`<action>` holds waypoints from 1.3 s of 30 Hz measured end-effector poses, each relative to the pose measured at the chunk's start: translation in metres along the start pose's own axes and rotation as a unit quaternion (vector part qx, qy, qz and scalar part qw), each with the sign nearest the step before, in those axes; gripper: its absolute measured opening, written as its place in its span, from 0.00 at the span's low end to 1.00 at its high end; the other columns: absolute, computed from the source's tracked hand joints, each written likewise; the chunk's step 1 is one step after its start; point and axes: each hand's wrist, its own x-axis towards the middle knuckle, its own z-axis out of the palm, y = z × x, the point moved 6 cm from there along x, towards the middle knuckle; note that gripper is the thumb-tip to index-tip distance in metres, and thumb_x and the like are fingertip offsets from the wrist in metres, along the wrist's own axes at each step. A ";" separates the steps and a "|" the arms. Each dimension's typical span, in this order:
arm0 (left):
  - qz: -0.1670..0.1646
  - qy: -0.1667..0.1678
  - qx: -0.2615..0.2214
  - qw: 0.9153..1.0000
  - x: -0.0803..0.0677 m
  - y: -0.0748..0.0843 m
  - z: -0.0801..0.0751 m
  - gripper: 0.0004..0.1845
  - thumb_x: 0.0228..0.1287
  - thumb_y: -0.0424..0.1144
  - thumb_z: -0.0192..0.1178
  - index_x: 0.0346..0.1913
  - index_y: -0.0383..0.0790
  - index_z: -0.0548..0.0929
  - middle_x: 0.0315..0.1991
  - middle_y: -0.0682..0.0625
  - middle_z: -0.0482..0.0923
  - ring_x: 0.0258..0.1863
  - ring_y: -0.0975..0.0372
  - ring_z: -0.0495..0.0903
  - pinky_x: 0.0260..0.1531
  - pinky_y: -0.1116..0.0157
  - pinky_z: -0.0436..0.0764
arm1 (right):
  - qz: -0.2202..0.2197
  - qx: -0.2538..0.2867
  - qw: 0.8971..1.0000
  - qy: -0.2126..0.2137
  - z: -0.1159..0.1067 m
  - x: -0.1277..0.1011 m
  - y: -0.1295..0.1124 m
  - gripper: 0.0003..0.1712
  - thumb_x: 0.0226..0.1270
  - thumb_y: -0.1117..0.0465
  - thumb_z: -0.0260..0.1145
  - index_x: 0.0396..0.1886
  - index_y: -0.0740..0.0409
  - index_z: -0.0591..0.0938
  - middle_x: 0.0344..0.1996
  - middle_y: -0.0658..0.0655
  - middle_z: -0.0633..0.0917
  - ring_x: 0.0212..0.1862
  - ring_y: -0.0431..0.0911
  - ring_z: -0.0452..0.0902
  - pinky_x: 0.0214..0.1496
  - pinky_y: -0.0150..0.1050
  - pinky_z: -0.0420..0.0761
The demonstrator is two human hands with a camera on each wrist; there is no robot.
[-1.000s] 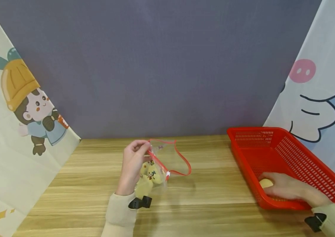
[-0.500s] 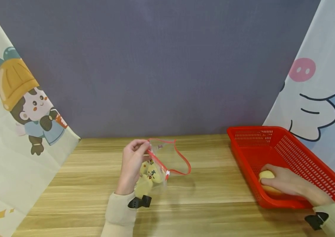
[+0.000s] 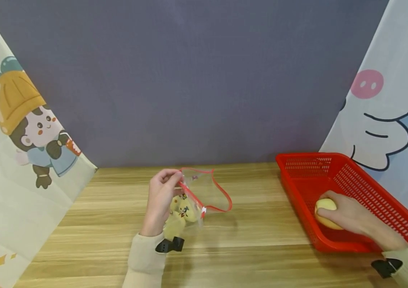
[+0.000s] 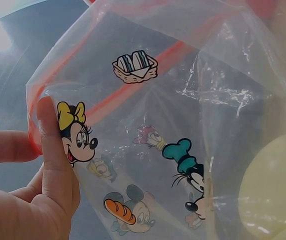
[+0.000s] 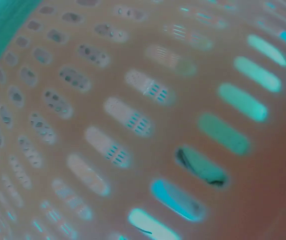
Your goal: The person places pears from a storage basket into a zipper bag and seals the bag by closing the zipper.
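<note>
My left hand [image 3: 163, 192] pinches one edge of a clear zip bag [image 3: 209, 190] with a red zip strip and a white slider. Its mouth gapes to the right. Several pale yellow rounded things [image 3: 175, 226] show through its lower part. In the left wrist view the bag [image 4: 148, 115] has cartoon prints, and a pale yellow thing [image 4: 275, 190] lies behind the film. At the right, my right hand [image 3: 349, 212] grips a smooth, pale yellow rounded thing [image 3: 325, 212] inside the red basket [image 3: 295, 196]. The right wrist view shows neither this hand nor its load.
The slotted basket wall [image 5: 148, 150] fills the right wrist view in odd colours. Wood-patterned tabletop [image 3: 254, 236] lies between bag and basket. A grey backdrop [image 3: 204, 80] stands behind, with printed cloths at both sides.
My right hand has risen a little within the basket with the pale yellow thing, which now shows more fully. The left hand and bag have stayed almost still.
</note>
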 end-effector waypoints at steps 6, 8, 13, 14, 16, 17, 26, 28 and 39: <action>0.002 0.000 -0.003 1.000 0.000 0.000 0.000 0.07 0.73 0.31 0.60 0.47 0.30 0.81 0.37 0.42 0.80 0.31 0.58 0.81 0.32 0.62 0.89 | -0.008 -0.002 0.999 0.037 -0.008 -0.002 -0.005 0.26 0.66 0.46 0.66 0.52 0.61 0.79 0.33 0.51 0.81 0.33 0.46 0.74 0.31 0.40 0.73; 0.002 0.002 -0.003 1.000 0.000 0.000 0.000 0.07 0.73 0.31 0.60 0.47 0.30 0.81 0.37 0.42 0.80 0.30 0.59 0.81 0.32 0.62 0.89 | -0.010 -0.001 0.999 0.043 -0.010 -0.002 -0.007 0.27 0.67 0.45 0.66 0.52 0.62 0.79 0.33 0.52 0.82 0.34 0.47 0.74 0.31 0.40 0.74; -0.002 0.005 -0.001 1.000 0.000 0.000 0.000 0.07 0.73 0.31 0.60 0.47 0.30 0.81 0.37 0.44 0.81 0.31 0.59 0.81 0.32 0.62 0.89 | -0.006 -0.002 0.998 0.056 -0.020 -0.004 -0.011 0.31 0.67 0.44 0.66 0.55 0.65 0.77 0.36 0.55 0.83 0.36 0.49 0.75 0.32 0.41 0.75; -0.002 0.005 0.000 1.000 0.000 0.000 0.000 0.07 0.73 0.31 0.60 0.47 0.30 0.81 0.37 0.44 0.81 0.31 0.59 0.81 0.33 0.62 0.89 | -0.006 -0.002 0.998 0.059 -0.022 -0.004 -0.011 0.31 0.67 0.44 0.66 0.56 0.66 0.77 0.37 0.56 0.83 0.36 0.49 0.75 0.32 0.41 0.75; -0.003 0.006 0.001 1.000 0.000 0.000 -0.001 0.07 0.73 0.31 0.60 0.48 0.30 0.81 0.37 0.43 0.80 0.31 0.58 0.81 0.33 0.62 0.89 | -0.008 0.003 0.998 0.062 -0.025 -0.004 -0.013 0.32 0.68 0.44 0.65 0.57 0.67 0.76 0.37 0.57 0.83 0.36 0.50 0.75 0.32 0.41 0.75; -0.003 0.007 0.001 1.000 0.000 0.000 -0.001 0.07 0.73 0.31 0.60 0.48 0.30 0.81 0.37 0.43 0.80 0.31 0.58 0.81 0.33 0.62 0.89 | -0.008 0.004 0.998 0.062 -0.026 -0.004 -0.014 0.32 0.69 0.44 0.65 0.57 0.67 0.76 0.37 0.57 0.83 0.36 0.50 0.75 0.32 0.41 0.75; 0.001 0.008 0.001 1.000 0.000 0.000 -0.002 0.07 0.73 0.31 0.60 0.47 0.30 0.81 0.41 0.36 0.80 0.31 0.58 0.81 0.33 0.61 0.89 | -0.015 0.030 0.995 0.093 -0.039 -0.005 -0.028 0.30 0.72 0.44 0.62 0.59 0.64 0.75 0.40 0.59 0.82 0.38 0.51 0.74 0.32 0.40 0.73; 0.002 0.007 0.001 1.000 0.000 0.000 -0.001 0.07 0.73 0.31 0.60 0.47 0.30 0.81 0.40 0.37 0.80 0.31 0.58 0.81 0.32 0.62 0.89 | -0.019 0.036 0.994 0.098 -0.040 -0.006 -0.032 0.29 0.72 0.45 0.62 0.59 0.64 0.75 0.40 0.59 0.82 0.37 0.51 0.74 0.33 0.40 0.73; 0.004 0.004 -0.004 1.000 0.000 0.000 -0.001 0.06 0.73 0.30 0.60 0.47 0.30 0.81 0.37 0.43 0.80 0.31 0.58 0.81 0.32 0.62 0.89 | -0.006 0.074 0.993 0.096 -0.037 -0.010 -0.049 0.29 0.73 0.46 0.60 0.61 0.64 0.73 0.37 0.58 0.80 0.34 0.50 0.73 0.30 0.40 0.74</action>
